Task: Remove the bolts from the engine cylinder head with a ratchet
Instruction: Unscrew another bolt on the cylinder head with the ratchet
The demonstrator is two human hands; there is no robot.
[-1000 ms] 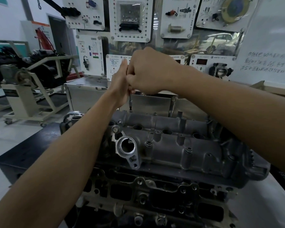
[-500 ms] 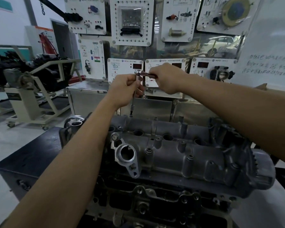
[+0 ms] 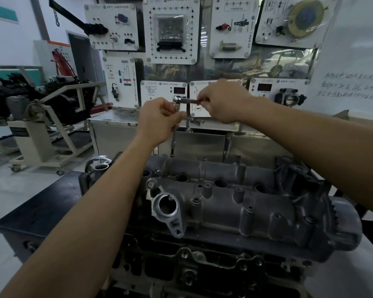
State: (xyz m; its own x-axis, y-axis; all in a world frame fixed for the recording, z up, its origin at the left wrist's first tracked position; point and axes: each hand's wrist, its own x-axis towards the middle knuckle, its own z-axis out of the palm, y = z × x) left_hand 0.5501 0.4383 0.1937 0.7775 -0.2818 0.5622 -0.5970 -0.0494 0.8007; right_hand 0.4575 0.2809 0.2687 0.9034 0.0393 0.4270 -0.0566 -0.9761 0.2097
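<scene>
Panels point(image 3: 171, 31) behind, left hand point(image 3: 159, 121) pinches the upright extension point(image 3: 174, 136), right hand point(image 3: 222, 102) grips the chrome ratchet point(image 3: 182, 100)

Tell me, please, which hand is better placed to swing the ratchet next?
Right: the right hand grips the silver ratchet by its dark red handle, while the left hand steadies the upright steel extension bar over the grey cylinder head.

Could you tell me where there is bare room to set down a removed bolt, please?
The black bench top, between the cylinder head's left end and the bench edge, is bare. The head's top is crowded with bosses and bolts; left hand and right hand hold the ratchet over its far edge.
</scene>
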